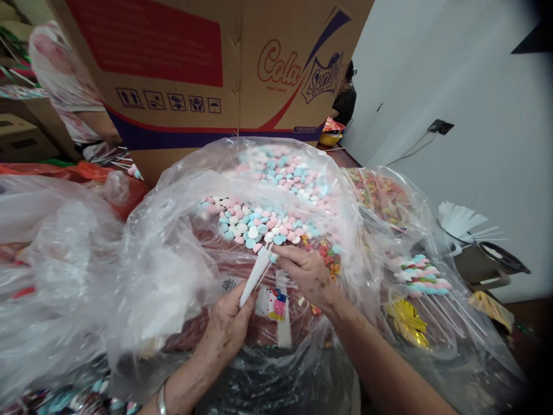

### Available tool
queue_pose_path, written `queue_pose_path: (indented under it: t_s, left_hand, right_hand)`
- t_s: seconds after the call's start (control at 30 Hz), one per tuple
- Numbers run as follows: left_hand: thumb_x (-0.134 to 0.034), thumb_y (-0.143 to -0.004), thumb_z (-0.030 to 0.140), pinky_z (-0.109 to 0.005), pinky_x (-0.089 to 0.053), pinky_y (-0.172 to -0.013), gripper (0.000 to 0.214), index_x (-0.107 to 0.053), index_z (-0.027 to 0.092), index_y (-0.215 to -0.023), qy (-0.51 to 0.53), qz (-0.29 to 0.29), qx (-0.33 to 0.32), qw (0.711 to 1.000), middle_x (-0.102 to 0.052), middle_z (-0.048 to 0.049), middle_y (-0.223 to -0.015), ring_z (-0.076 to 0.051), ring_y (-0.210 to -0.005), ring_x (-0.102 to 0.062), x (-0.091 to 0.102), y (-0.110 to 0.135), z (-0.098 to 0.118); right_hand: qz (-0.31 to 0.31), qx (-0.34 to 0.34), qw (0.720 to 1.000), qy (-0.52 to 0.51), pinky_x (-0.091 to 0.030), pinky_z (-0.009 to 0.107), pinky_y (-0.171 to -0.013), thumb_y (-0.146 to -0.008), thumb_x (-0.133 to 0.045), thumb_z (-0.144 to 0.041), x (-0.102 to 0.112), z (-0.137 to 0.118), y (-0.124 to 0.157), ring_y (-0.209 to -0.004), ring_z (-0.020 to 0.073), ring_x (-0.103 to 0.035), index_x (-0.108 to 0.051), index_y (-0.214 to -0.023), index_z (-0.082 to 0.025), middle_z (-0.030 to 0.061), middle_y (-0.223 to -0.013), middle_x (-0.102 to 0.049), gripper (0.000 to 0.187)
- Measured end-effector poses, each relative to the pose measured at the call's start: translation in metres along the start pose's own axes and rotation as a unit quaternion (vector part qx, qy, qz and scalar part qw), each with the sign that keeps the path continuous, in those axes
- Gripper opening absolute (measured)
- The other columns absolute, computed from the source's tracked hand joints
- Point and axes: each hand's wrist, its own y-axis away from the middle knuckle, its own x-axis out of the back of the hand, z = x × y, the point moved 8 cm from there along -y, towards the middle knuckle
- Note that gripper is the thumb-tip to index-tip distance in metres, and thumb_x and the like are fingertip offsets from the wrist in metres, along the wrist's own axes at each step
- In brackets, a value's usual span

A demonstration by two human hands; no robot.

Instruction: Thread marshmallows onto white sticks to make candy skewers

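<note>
Over a clear plastic bag (170, 187) spread on a table, I watch remotely through the head camera. The left hand (228, 321) is closed round a narrow bundle of white sticks (258, 273), slanted up towards a pile of pastel candies (254, 231) in pink, white and blue. The right hand (307, 279) is drawn into a narrow pinch on a pale blue candy (273, 258), just beside the stick tips. To do this well, I would grip the sticks low and steady, keep the candy square to the point, and press gently (soft sweets, I judge, could squash or split). Right of the hands lie candy skewers (425, 275) in pink, blue and green. The fingers hide whether a stick pierces the candy. Cloudy film blurs the pile's far part; a cola carton (173, 49) partly blocks a co-worker's dark sleeve (348, 105).
</note>
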Motion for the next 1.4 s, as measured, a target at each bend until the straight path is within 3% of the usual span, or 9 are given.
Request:
queue_pose_path:
  t_s: [0.33,0.4,0.5,0.57,0.63,0.73,0.8,1.23,1.4]
  left_hand:
    - [-0.051,-0.083,0.041,-0.025,-0.034,-0.052,0.032,-0.052,0.023,-0.058,-0.018,0.011,0.029,0.999,-0.049,0.0040,-0.053,-0.016,-0.052,-0.044,0.003,0.000,-0.014]
    - [-0.051,-0.082,0.043,-0.025,-0.033,-0.051,0.033,-0.052,0.023,-0.056,-0.016,0.014,0.037,0.999,-0.049,0.0041,-0.053,-0.015,-0.052,-0.044,0.004,0.000,-0.015]
    - [-0.051,-0.080,0.046,-0.025,-0.032,-0.049,0.035,-0.051,0.023,-0.054,-0.001,0.008,0.056,0.998,-0.046,0.0052,-0.050,-0.014,-0.049,-0.041,0.003,0.001,-0.016]
    - [-0.051,-0.079,0.049,-0.025,-0.031,-0.049,0.037,-0.050,0.023,-0.052,0.003,0.007,0.064,0.998,-0.045,0.0054,-0.048,-0.014,-0.048,-0.040,0.002,0.000,-0.016]
    - [-0.052,-0.077,0.050,-0.025,-0.033,-0.050,0.037,-0.050,0.023,-0.052,0.003,0.010,0.063,0.998,-0.045,0.0051,-0.048,-0.015,-0.049,-0.042,0.001,-0.001,-0.017]
    - [-0.053,-0.078,0.050,-0.025,-0.033,-0.050,0.035,-0.054,0.022,-0.058,0.017,0.008,0.057,0.998,-0.048,0.0051,-0.049,-0.014,-0.049,-0.042,-0.001,-0.003,-0.022]
    - [-0.053,-0.081,0.050,-0.024,-0.033,-0.048,0.034,-0.057,0.021,-0.063,0.025,0.001,0.056,0.998,-0.048,0.0055,-0.050,-0.014,-0.048,-0.041,-0.003,-0.003,-0.027]
    - [-0.052,-0.085,0.048,-0.024,-0.034,-0.049,0.033,-0.057,0.021,-0.066,0.027,-0.008,0.040,0.999,-0.048,0.0063,-0.052,-0.014,-0.051,-0.044,-0.006,-0.002,-0.036]
    - [-0.051,-0.085,0.046,-0.024,-0.033,-0.049,0.034,-0.055,0.021,-0.063,0.017,-0.010,0.038,0.999,-0.047,0.0067,-0.051,-0.014,-0.049,-0.042,-0.005,-0.002,-0.035]
  right_hand:
    - [-0.138,0.017,0.990,0.015,-0.047,0.032,-0.100,-0.087,-0.053,-0.023,-0.044,-0.010,0.023,-0.112,0.0184,-0.065,-0.070,-0.119,-0.028,-0.0010,-0.120,-0.071,0.036]
    - [-0.114,-0.019,0.993,0.013,-0.050,0.031,-0.093,-0.089,-0.054,-0.030,-0.028,-0.003,0.020,-0.105,0.0184,-0.067,-0.063,-0.128,-0.027,-0.0002,-0.118,-0.072,0.040]
    - [-0.005,-0.069,0.991,0.115,-0.050,0.030,-0.081,-0.092,-0.051,-0.037,0.024,0.013,0.008,-0.089,0.0192,-0.067,-0.065,-0.124,-0.023,0.0029,-0.105,-0.074,0.037]
    - [0.038,-0.081,0.964,0.249,-0.047,0.029,-0.081,-0.093,-0.048,-0.032,0.057,0.020,-0.004,-0.088,0.0199,-0.066,-0.071,-0.109,-0.020,0.0054,-0.099,-0.074,0.031]
    - [0.021,-0.089,0.921,0.379,-0.044,0.027,-0.081,-0.093,-0.045,-0.023,0.075,0.029,-0.016,-0.092,0.0199,-0.064,-0.071,-0.102,-0.018,0.0077,-0.100,-0.072,0.029]
    - [-0.051,-0.122,0.849,0.512,-0.040,0.024,-0.076,-0.090,-0.043,-0.012,0.077,0.049,-0.029,-0.090,0.0192,-0.062,-0.070,-0.100,-0.017,0.0105,-0.098,-0.071,0.030]
    - [-0.081,-0.138,0.825,0.542,-0.039,0.025,-0.072,-0.087,-0.045,-0.008,0.072,0.061,-0.032,-0.086,0.0193,-0.061,-0.071,-0.095,-0.016,0.0112,-0.094,-0.070,0.028]
    - [-0.052,-0.093,0.839,0.533,-0.036,0.025,-0.079,-0.093,-0.045,-0.017,0.062,0.068,-0.033,-0.096,0.0185,-0.058,-0.064,-0.101,-0.017,0.0074,-0.100,-0.066,0.021]
    - [-0.066,-0.054,0.825,0.559,-0.037,0.026,-0.077,-0.092,-0.046,-0.014,0.045,0.063,-0.030,-0.091,0.0199,-0.059,-0.064,-0.102,-0.018,0.0085,-0.098,-0.067,0.021]
